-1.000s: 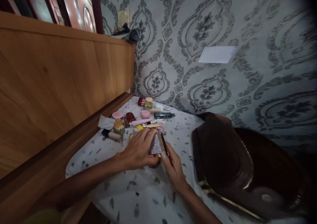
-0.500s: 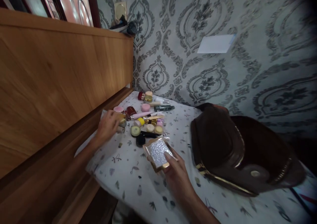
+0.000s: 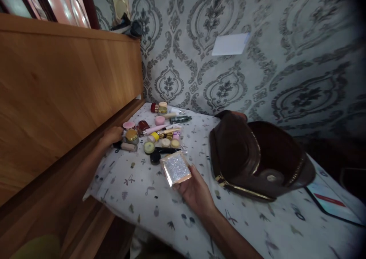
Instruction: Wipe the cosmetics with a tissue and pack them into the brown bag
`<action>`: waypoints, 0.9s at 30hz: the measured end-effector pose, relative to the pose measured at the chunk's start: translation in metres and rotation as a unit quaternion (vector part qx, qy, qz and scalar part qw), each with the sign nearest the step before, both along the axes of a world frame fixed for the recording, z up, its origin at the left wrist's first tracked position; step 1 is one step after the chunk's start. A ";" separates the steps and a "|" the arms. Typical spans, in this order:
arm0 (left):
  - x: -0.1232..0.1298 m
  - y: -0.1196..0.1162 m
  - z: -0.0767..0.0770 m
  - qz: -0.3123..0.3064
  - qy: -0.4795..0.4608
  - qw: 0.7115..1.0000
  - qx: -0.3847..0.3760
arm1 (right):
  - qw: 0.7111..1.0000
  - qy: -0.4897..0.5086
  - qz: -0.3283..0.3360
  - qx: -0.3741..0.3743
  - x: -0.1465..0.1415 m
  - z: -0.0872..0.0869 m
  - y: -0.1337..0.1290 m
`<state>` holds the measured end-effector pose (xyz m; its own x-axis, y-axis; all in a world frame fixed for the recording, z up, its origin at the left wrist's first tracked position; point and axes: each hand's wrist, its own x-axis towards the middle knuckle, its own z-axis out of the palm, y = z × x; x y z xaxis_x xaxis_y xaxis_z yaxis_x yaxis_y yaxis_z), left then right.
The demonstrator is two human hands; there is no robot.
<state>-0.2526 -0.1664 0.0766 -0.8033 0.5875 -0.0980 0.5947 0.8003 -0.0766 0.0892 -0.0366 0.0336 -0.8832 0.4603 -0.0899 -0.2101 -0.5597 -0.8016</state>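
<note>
My right hand holds a square compact from below. The compact has a glittery silver top and a gold rim, and it is above the printed cloth. My left hand is at the cloth's left edge, beside a gold-lidded jar and a tube with a dark cap. Its fingertips are hard to make out. Close to the compact lie a round black pot, a black stick and a small jar with a pale green top.
More cosmetics, including a pink round jar and dark green tubes, cluster toward the wall. An open brown bag stands at right, with a phone or tablet beyond it. A wooden panel borders the left side.
My left hand has moved left, away from the gold-lidded jar, and the tube shows more fully. My right thumb has slid off the compact's top. The view has shifted right.
</note>
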 end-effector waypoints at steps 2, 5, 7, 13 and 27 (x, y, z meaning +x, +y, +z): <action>0.003 0.001 0.002 0.005 0.014 1.000 -0.003 | 1.000 0.008 0.006 -0.023 0.000 -0.001 0.001; 0.009 -0.004 0.009 0.012 0.048 0.999 0.018 | 0.999 0.020 0.002 -0.042 0.000 -0.001 0.003; 0.012 -0.007 0.016 0.017 0.073 0.996 0.044 | 0.999 0.020 -0.008 -0.028 0.001 0.000 0.003; 0.001 -0.004 0.039 0.028 0.115 0.986 0.114 | 0.999 0.028 -0.014 0.036 0.001 0.002 0.005; -0.037 0.048 0.001 -0.046 0.013 0.997 0.061 | 0.999 0.038 -0.028 -0.026 -0.002 0.000 0.012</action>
